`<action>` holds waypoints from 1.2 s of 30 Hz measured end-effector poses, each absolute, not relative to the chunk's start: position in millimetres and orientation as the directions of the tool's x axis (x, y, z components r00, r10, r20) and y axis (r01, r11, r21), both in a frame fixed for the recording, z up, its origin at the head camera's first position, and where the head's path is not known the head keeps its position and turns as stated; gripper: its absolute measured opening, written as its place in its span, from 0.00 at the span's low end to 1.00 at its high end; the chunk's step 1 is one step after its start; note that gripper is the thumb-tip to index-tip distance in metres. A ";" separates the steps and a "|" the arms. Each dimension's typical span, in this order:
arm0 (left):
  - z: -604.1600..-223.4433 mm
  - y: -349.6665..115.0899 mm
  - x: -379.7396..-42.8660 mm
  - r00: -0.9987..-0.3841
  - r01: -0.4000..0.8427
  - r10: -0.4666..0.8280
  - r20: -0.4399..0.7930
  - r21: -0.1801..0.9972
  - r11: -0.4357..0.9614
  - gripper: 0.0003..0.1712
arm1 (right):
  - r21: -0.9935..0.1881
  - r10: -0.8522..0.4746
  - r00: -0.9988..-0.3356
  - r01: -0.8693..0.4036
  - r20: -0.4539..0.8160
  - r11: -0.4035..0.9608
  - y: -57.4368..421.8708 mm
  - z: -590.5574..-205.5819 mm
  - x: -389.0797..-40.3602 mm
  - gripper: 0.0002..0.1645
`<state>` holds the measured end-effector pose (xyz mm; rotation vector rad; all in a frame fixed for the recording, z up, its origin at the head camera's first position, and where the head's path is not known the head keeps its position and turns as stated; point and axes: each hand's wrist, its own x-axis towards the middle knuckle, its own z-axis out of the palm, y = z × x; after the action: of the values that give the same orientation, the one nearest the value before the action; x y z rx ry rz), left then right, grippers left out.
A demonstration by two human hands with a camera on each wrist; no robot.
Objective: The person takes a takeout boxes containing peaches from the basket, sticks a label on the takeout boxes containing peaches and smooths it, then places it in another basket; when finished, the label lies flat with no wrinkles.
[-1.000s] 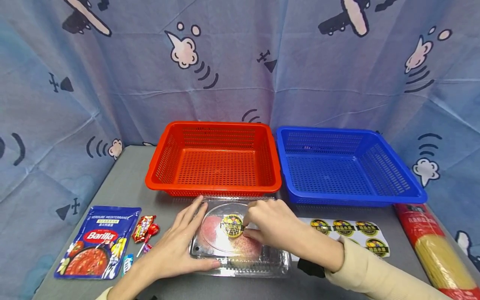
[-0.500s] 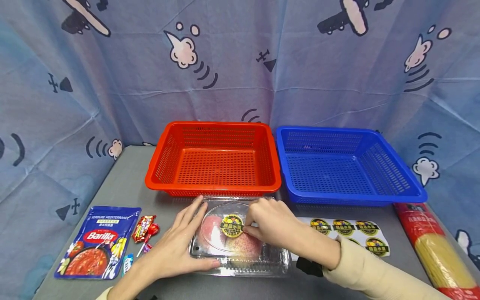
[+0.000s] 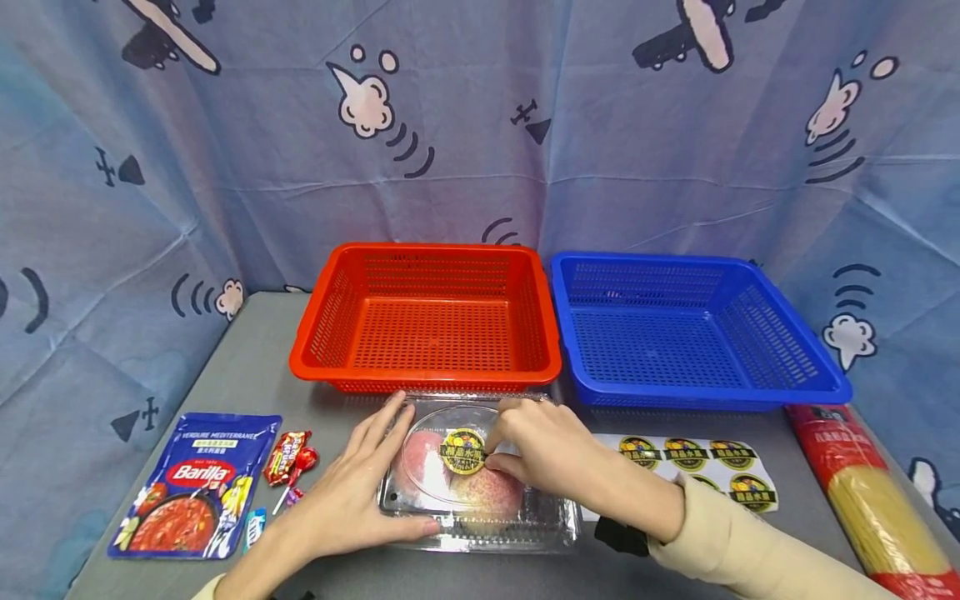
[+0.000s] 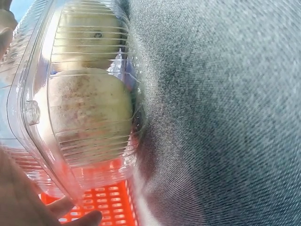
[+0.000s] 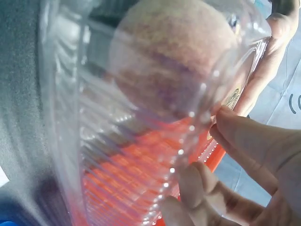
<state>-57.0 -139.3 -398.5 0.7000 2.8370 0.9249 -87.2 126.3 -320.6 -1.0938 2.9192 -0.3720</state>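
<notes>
A clear plastic fruit box with its lid down lies on the grey table, two pinkish peaches inside. A round black-and-gold sticker with fruit pictures sits on the lid. My right hand pinches the sticker's right edge between thumb and forefinger, close against the lid. In the right wrist view, my thumb and forefinger meet at that edge, the other fingers curled. My left hand spreads along the box's left side, thumb at the front edge and straight fingers reaching towards the back corner.
A red basket stands behind the box, a blue basket right of it. A sheet of stickers lies right of the box, beside a pasta packet. At left are a Barilla pouch and several sweets.
The sticker has gone from slightly curled to flatter on the lid. My right fingertips shift slightly at its right edge. My left hand stays on the box.
</notes>
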 end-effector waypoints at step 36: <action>-391.0 -147.7 -58.5 -0.970 -0.022 0.205 -0.129 0.889 0.457 0.52 | -0.190 -0.405 -0.891 -0.442 0.207 0.877 261.9 -302.3 -111.8 0.29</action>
<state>-58.5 -147.7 -391.0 0.1589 2.4887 1.5244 -111.8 261.9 -302.3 -0.7268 3.1987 -0.3864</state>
